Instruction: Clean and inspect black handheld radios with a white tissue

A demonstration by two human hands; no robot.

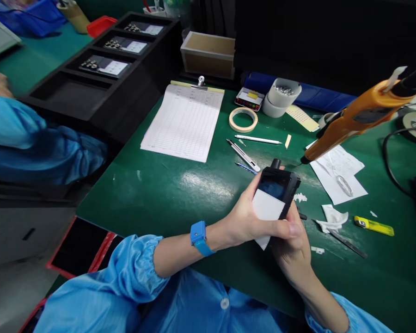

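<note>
Both hands are closed around a black handheld radio point(287, 185) with a stubby antenna and a dark screen. A white piece of paper or label point(268, 205) covers its face below the screen. My left hand point(244, 217), with a blue wrist strap point(199, 235), grips the left side, its thumb stretched across the lower front. My right hand point(293, 256) supports the radio from below and along its right side; some of its fingers are hidden behind it. An orange electric screwdriver point(357, 118) hangs tip-down just beyond, to the right.
A clipboard with a form point(185, 122), masking tape roll point(243, 120), white pen point(258, 139) and utility knife point(243, 155) lie ahead. Rightward are papers point(336, 175), tweezers point(346, 243) and a yellow lighter point(374, 225). A black tray rack point(100, 99) and a co-worker's sleeve point(31, 134) are left.
</note>
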